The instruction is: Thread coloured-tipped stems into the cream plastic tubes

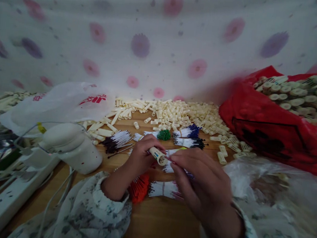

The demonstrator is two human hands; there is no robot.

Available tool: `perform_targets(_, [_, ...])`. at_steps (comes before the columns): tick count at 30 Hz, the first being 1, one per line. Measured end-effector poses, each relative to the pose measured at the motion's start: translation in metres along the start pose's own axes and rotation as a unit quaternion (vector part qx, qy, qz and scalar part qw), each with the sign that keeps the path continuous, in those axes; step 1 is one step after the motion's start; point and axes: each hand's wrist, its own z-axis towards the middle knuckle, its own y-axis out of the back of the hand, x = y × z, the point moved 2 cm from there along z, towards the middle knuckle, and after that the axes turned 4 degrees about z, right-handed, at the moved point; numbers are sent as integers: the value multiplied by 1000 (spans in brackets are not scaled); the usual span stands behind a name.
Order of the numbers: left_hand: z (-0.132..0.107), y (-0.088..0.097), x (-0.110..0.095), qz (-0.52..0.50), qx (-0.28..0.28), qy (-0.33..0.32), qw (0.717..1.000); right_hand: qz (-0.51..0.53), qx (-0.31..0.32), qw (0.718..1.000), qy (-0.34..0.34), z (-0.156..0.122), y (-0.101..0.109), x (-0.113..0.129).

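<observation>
The left hand (141,153) grasps the tube (157,155), fingers curled around its rear half, so that its wider mouth juts out toward the right hand (205,179). The right hand's thumb and forefinger come together just beside that mouth; whether they grip anything cannot be told.

The tube looks like thin, stiff plastic: probably light, smooth enough to roll between the fingers, and weakest at its slotted mouth. The plain shank is likely the best place to hold it.

The left forearm slants up from the lower left of the tube; the right reaches in from the lower right, back of the hand uppermost.

On the counter (162,228), an orange bundle (139,187) lies below and left of the tube and a green bundle (163,134) beyond it. Farther off lies a cream pile (183,114), with a red bag (240,112) to the tube's far right.
</observation>
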Motion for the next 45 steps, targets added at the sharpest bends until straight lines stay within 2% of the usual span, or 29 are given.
perform_targets(2, [-1,1,1,21,13,10,1000,-3,5,1000,-25,-1,-5,-10])
perform_targets(5, [-1,3,0,33,45,10,998,-7,-27,998,-55,-2,-6,-20])
perform_targets(9, [-2,5,-4,34,56,0,998,-14,-60,996,-67,-2,-3,-23])
perform_targets(15, [-4,4,-6,55,2,-25,998,-31,-49,996,-73,-4,-5,-21])
perform_targets(19, [-5,5,-7,104,-43,-50,992,-33,-56,995,-79,-5,-7,-21])
perform_targets(23, [-5,5,-10,155,-71,-55,984,-8,-61,990,-124,-8,-9,-26])
perform_targets(31, [-5,6,-12,213,-85,-50,972,100,-60,972,-205,-14,-18,-33])
perform_targets(35, [-5,4,-10,193,-73,-34,978,126,-41,970,-203,-14,-15,-37])
perform_targets(38, [-3,1,-1,105,-48,21,993,89,-62,978,-177,-12,-9,-39])
perform_targets(39, [-2,0,4,61,-51,49,996,73,-46,982,-170,-12,-9,-38])
perform_targets(40, [-2,0,9,8,-73,85,994,57,-2,985,-165,-11,-12,-36])
perform_targets(42, [-3,-1,20,-104,-115,149,977,23,156,975,-157,-10,-22,-29])
perform_targets(44, [-5,-3,28,-135,-129,169,968,-26,320,936,-145,-12,-37,-19])
perform_targets(45, [-6,-4,31,-143,-135,171,965,-59,376,914,-140,-13,-45,-14])
